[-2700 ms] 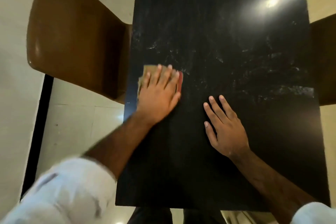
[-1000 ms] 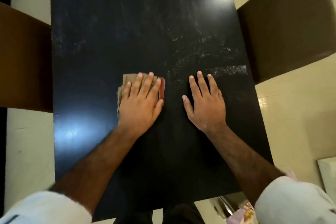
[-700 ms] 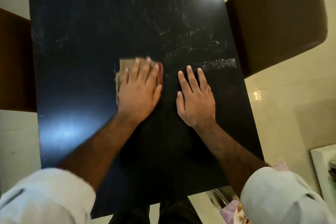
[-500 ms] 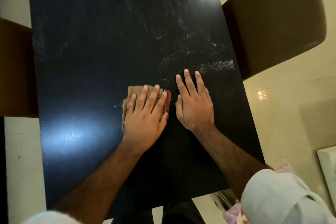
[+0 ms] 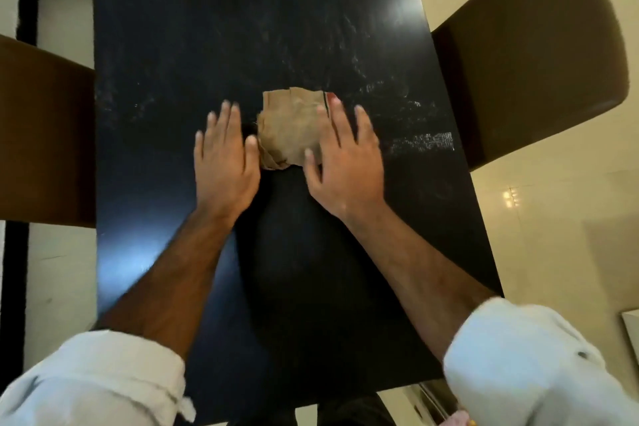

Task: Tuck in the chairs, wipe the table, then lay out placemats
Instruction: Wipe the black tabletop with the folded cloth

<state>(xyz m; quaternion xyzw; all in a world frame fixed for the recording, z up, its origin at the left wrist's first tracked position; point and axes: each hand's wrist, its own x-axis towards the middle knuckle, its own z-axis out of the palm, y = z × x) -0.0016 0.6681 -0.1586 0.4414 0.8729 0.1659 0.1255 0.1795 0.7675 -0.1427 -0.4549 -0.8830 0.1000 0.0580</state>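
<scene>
**Around the Dark Tabletop**

Pale glossy floor tiles catch a small glint of light at the right; a black strip runs along the floor at the left; a white object's corner shows at the right edge.

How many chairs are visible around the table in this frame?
2. One chair is at the table's left edge; the other chair is at its right edge, angled. Any others would be outside the view.

Crumpled tan cloth on black table
</scene>
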